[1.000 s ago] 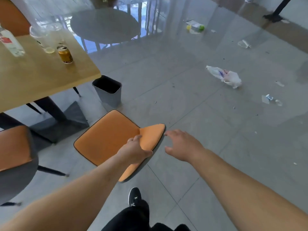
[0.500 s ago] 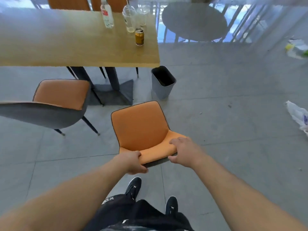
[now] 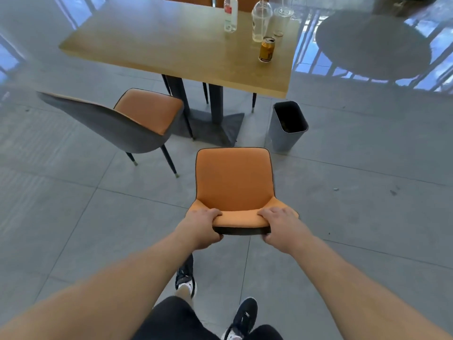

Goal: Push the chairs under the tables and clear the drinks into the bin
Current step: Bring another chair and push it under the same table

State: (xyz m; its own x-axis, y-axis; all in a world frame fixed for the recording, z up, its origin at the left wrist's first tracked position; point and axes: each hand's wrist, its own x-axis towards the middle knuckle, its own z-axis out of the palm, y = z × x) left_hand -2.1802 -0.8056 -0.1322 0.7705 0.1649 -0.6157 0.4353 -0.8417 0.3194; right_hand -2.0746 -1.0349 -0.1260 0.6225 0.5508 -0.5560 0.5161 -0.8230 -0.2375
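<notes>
Two hands hold one chair, ready to push.

Both the left hand (image 3: 202, 228) and the right hand (image 3: 282, 225) now close their grip on the orange chair (image 3: 234, 185) back, low in the middle; a second ago only the left held it. It now faces the counter (image 3: 171, 45) at the top. Drinks like the can (image 3: 266, 49) wait there, near the bin (image 3: 288, 127).

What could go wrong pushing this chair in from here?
1. The bin stands just ahead and right of the chair; a push drifting right could knock it over.
2. The table's base lies straight ahead; chair legs may catch on it.
3. A bump to the table could tip the can or the cups near that corner.
</notes>
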